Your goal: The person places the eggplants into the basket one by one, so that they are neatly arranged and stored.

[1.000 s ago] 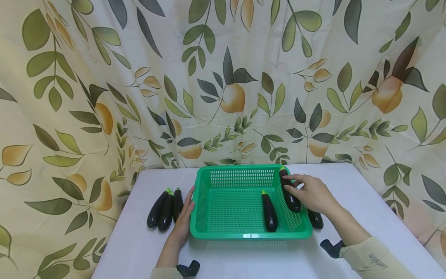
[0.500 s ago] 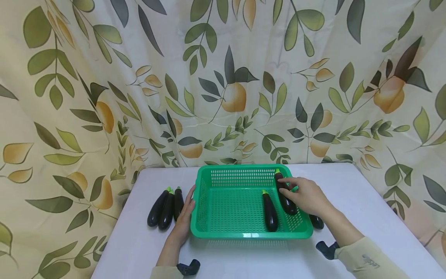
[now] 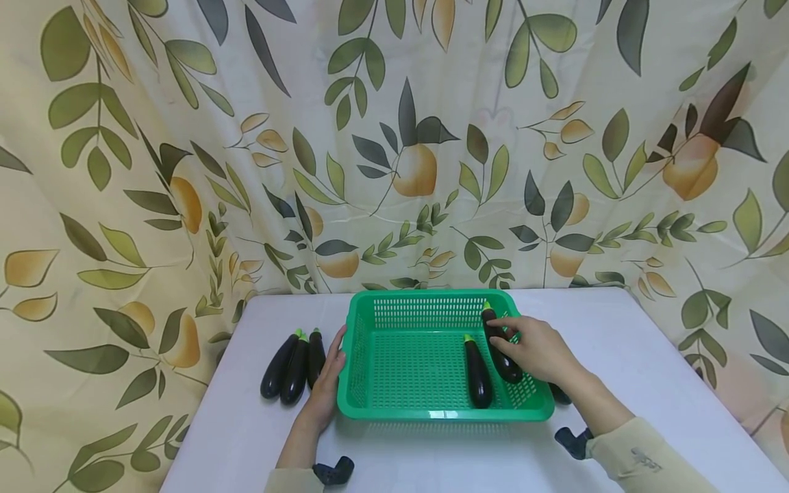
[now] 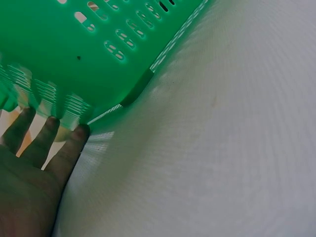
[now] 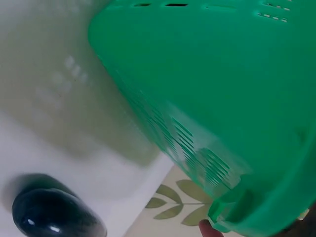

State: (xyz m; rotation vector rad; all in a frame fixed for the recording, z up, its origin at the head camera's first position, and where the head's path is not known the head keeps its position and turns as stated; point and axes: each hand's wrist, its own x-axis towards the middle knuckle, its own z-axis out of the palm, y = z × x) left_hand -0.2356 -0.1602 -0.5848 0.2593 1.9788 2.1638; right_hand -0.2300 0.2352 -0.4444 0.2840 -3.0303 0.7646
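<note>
In the head view, the bare right hand (image 3: 537,348) covers part of the glossy dark-purple, green-capped eggplant (image 3: 507,364). Just a sliver shows of the dark eggplant on the tabletop (image 3: 559,394), past the green perforated plastic basket (image 3: 444,415). The bare left hand (image 3: 323,392) hides the lower end of the nearest eggplant beside it (image 3: 316,357). A small grey sleeve mark (image 3: 645,460) is too small to read (lettering or drawing, I can't tell). Both wrist views crop the basket; the left one also crops the left hand.

Beige sleeves (image 3: 616,444), small dark motif (image 3: 646,460) on the right one, black wrist-worn devices (image 3: 333,473)
</note>
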